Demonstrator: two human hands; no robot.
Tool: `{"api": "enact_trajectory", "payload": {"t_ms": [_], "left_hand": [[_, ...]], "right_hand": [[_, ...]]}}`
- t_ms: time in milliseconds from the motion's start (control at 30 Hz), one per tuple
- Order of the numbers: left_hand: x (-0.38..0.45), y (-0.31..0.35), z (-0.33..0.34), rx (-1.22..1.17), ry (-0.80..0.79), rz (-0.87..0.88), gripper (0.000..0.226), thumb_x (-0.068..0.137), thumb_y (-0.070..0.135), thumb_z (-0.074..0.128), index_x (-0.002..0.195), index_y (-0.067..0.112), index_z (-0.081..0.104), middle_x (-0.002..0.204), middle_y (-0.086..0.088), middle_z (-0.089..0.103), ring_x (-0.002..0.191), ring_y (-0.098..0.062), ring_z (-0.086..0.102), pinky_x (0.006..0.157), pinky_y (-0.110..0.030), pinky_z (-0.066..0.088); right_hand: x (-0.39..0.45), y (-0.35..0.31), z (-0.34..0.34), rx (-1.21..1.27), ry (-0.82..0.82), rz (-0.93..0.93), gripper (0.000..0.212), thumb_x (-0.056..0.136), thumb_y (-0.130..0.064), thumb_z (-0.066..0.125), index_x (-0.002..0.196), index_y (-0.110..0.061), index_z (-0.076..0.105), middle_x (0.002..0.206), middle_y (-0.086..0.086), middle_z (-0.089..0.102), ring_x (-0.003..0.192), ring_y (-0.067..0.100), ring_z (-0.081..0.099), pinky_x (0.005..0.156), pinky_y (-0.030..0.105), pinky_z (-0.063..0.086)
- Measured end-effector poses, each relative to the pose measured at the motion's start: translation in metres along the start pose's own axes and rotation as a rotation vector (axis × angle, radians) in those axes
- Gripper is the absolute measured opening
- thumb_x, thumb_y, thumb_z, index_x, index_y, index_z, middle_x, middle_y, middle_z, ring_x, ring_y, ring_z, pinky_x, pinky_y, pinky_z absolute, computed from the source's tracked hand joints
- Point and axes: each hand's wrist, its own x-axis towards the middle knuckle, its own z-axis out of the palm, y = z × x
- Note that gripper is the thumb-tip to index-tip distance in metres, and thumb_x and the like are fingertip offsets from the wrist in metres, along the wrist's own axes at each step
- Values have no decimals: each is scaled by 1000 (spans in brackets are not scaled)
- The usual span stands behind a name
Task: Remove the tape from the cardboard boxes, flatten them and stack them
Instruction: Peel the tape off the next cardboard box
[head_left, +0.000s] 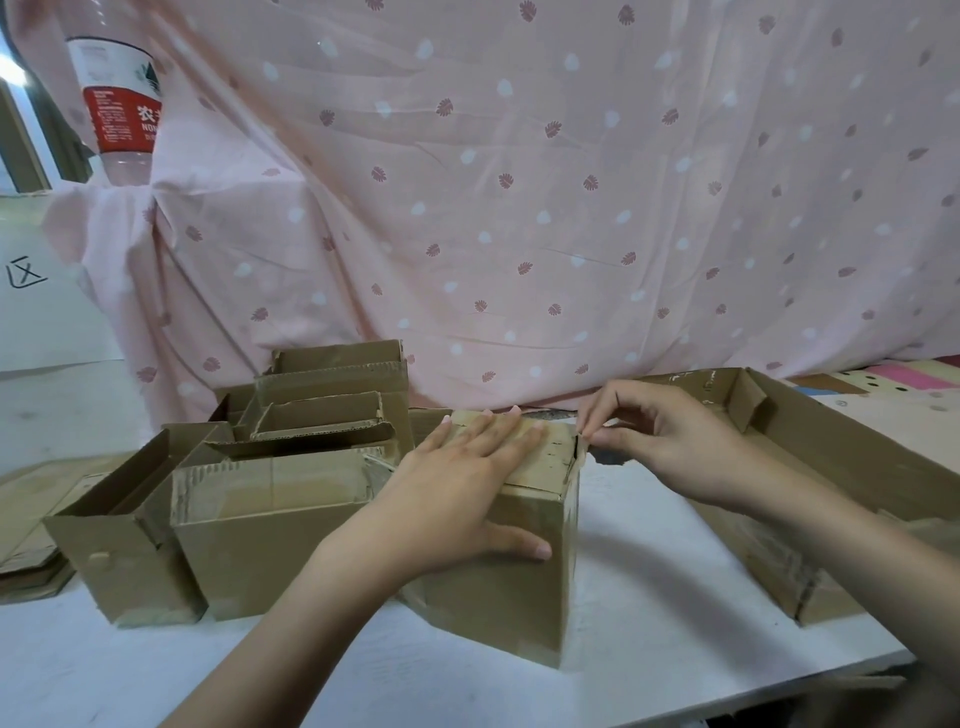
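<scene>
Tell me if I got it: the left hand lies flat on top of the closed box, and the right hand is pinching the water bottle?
Not quite. In the head view the right hand pinches the tape at the closed box top corner, not the water bottle. The left hand does lie flat on top.

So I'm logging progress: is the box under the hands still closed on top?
Closed. The box has its top flaps flat under the left hand; the right hand pinches at its top edge.

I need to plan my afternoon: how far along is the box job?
Early on. A few flattened pieces lie at the far left. In hand: the left hand presses the closed box while the right hand pinches at its top corner, apparently the tape end. Left: the open boxes beside it and the large tray box, still unflattened.
</scene>
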Motion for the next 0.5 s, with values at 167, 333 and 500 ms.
{"api": "enact_trajectory", "payload": {"t_ms": [167, 333, 500], "left_hand": [[2, 6, 1, 19, 6, -13, 110, 76, 82, 51, 157, 35, -7, 166, 6, -11, 153, -15, -4, 124, -43, 0], [3, 10, 1, 26, 5, -30, 109, 77, 81, 51, 158, 32, -5, 166, 4, -9, 153, -15, -4, 124, -46, 3], [2, 11, -1, 28, -13, -47, 111, 77, 80, 51, 158, 31, -6, 166, 4, -10, 153, -15, -5, 124, -45, 2]], "right_hand": [[-6, -3, 0, -193, 34, 3, 22, 94, -3, 65, 98, -23, 70, 110, -9, 68, 89, 15, 65, 82, 40, 54], [-13, -20, 7, -535, -90, -135, 49, 98, -22, 61, 135, -52, 51, 106, -24, 60, 94, 9, 56, 83, 19, 43], [-11, -26, 5, -625, -92, -186, 12, 92, -27, 70, 95, -37, 76, 99, -21, 64, 97, -1, 57, 81, 28, 47]]}}
